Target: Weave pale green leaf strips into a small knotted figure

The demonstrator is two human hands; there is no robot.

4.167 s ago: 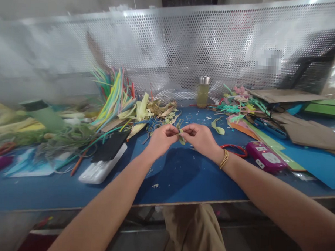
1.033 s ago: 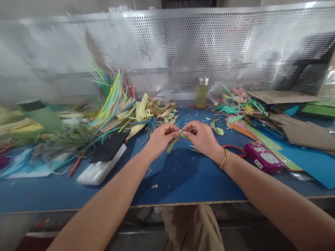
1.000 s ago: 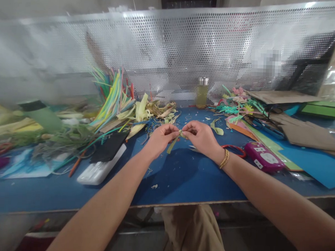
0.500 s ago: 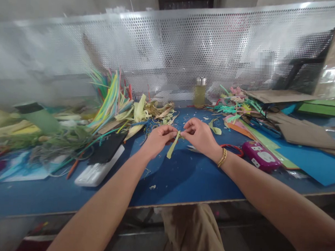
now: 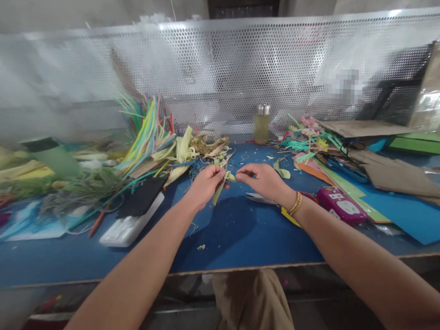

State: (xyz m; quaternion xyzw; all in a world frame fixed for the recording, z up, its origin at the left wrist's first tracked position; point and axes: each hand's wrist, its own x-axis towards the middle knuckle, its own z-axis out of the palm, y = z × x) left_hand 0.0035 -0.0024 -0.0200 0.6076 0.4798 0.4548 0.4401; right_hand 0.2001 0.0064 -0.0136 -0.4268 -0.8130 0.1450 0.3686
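My left hand (image 5: pixel 207 186) is closed in a pinch on a pale green corn husk strip (image 5: pixel 219 191), whose long tail hangs down below the fingers. A short folded piece of the strip reaches across to the right. My right hand (image 5: pixel 261 180) meets that piece with thumb and forefinger pinched at its end; the exact contact is small and hard to see. Both hands are above the blue table top (image 5: pixel 235 238). Scissors (image 5: pixel 261 199) lie under my right wrist, with their blades pointing left. Another curled husk piece (image 5: pixel 282 170) rests behind the right hand.
At left are a husk pile (image 5: pixel 184 149), coloured stems (image 5: pixel 148 128), a black phone (image 5: pixel 141 198) on a white case (image 5: pixel 129 229) and a green cylinder (image 5: pixel 54 155). A jar (image 5: pixel 262 125) stands behind. Right are a purple device (image 5: pixel 342 205), blue paper (image 5: pixel 404 207) and cardboard (image 5: pixel 398 173).
My hands have moved slightly apart, the left one to the left with the strip. The folded piece now shows between them. More of the scissors, including a yellow part, is visible.
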